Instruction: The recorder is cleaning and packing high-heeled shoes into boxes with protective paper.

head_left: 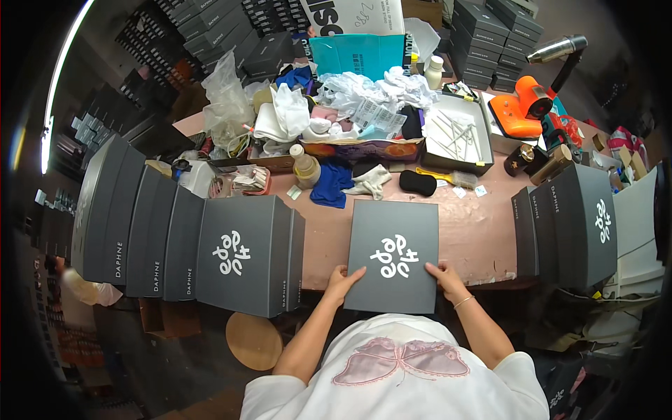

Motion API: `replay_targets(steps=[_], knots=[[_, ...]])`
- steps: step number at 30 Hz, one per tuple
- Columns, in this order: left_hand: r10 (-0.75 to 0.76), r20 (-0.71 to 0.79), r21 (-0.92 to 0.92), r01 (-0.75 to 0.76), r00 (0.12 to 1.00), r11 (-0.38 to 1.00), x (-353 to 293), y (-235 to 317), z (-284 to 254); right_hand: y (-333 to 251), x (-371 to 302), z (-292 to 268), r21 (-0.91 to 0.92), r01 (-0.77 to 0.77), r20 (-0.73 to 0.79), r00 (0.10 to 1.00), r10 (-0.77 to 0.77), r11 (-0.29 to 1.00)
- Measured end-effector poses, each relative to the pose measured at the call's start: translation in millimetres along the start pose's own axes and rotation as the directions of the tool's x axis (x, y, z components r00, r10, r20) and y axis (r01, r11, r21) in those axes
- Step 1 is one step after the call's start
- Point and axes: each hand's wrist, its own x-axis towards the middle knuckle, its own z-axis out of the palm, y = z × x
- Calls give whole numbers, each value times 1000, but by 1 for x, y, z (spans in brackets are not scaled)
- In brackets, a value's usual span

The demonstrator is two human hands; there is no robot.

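Head camera view, looking down at a person's two bare hands and a dark grey box with white lettering on its top. The box is at the middle of the near side of a pink surface, its near edge jutting out past the surface toward the person; whether its underside rests there or is lifted cannot be told. The fingers of the left hand grip the box's left side, and those of the right hand grip its right side, both toward the near end, thumbs lying over the top. Similar grey boxes on the left and on the right flank it, with bare surface between; the gap to the right looks wider. Just beyond the far edge are a blue cloth, a white cloth and a black oval object. To handle it well, both hands should press evenly and hold the box level, supporting the base as well as the lid so they cannot part. Since the weight leans out beyond the near edge, a slack grip could let it tip toward the person.
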Motion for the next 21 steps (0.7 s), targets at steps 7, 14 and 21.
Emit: replay_targets(steps=[7,14,21], knots=[[-59,288,-356,164,956,920,-4,52,38,-9,28,-95,301,-264,381,914,138,916],[84,198,-403,3,977,915,-43,102,51,-46,-38,-75,465,-47,357,924,-139,884],[663,86,-263,-625,744,735,-163,237,-12,-77,-44,-51,-222,643,301,760,-575,733]])
